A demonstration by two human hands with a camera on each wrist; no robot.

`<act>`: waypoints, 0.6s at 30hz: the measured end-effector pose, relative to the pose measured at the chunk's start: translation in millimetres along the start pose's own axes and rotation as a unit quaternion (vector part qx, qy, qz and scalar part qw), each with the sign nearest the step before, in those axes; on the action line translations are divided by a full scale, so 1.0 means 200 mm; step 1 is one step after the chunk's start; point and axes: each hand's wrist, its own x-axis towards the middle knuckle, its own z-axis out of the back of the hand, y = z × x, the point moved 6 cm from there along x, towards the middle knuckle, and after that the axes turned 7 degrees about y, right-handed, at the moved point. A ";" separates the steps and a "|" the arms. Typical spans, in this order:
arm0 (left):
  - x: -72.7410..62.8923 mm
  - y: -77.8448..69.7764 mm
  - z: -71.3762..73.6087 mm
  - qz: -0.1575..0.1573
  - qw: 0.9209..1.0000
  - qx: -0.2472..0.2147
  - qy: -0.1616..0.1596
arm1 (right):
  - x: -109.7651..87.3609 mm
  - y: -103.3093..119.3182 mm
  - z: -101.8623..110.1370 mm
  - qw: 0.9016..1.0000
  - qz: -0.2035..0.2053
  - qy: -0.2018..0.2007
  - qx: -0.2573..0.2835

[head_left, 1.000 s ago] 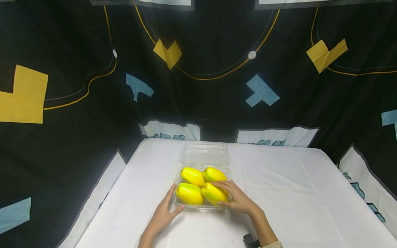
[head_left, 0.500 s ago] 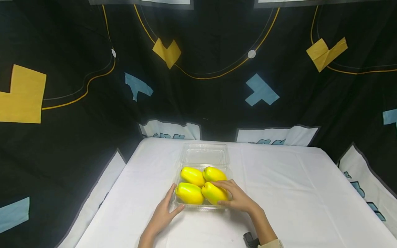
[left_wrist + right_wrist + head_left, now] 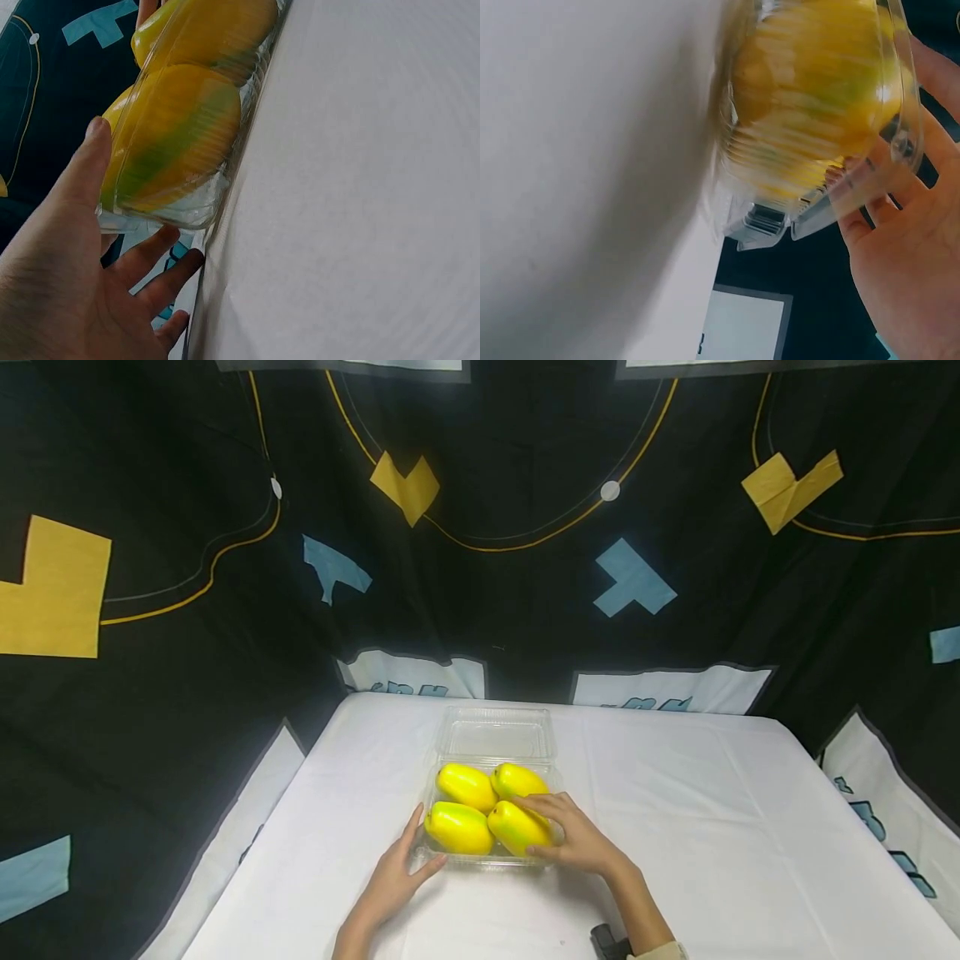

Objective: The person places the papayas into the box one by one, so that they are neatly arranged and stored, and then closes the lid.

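A clear plastic clamshell box [image 3: 491,862] stands on the white table with its lid [image 3: 495,735] folded back. Several yellow mangoes lie inside in two rows. My right hand [image 3: 585,842] holds the near right mango [image 3: 517,828], fingers across its top and thumb at its near end; through the clear wall, the right wrist view shows this hand [image 3: 907,240] beside the fruit. At the box's near left corner is my left hand [image 3: 392,878], fingers and thumb spread. In the left wrist view its thumb [image 3: 88,161] reaches the rim beside the near left mango [image 3: 176,135].
A white cloth covers the table [image 3: 697,827]. Behind it hangs a black curtain [image 3: 495,602] with yellow and blue patches. A dark device [image 3: 609,943] sits at my right wrist, by the near edge of the view.
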 end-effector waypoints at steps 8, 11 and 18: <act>0.02 -0.04 0.07 0.012 0.999 -0.017 0.034 | 0.01 -0.03 0.15 0.998 -0.024 -0.056 -0.002; 0.05 -0.06 0.15 0.014 1.000 0.011 0.014 | 0.03 -0.04 0.23 0.996 -0.019 -0.090 -0.015; 0.21 -0.23 0.39 -0.066 0.992 0.083 -0.071 | 0.12 -0.08 0.44 0.979 -0.011 -0.202 -0.019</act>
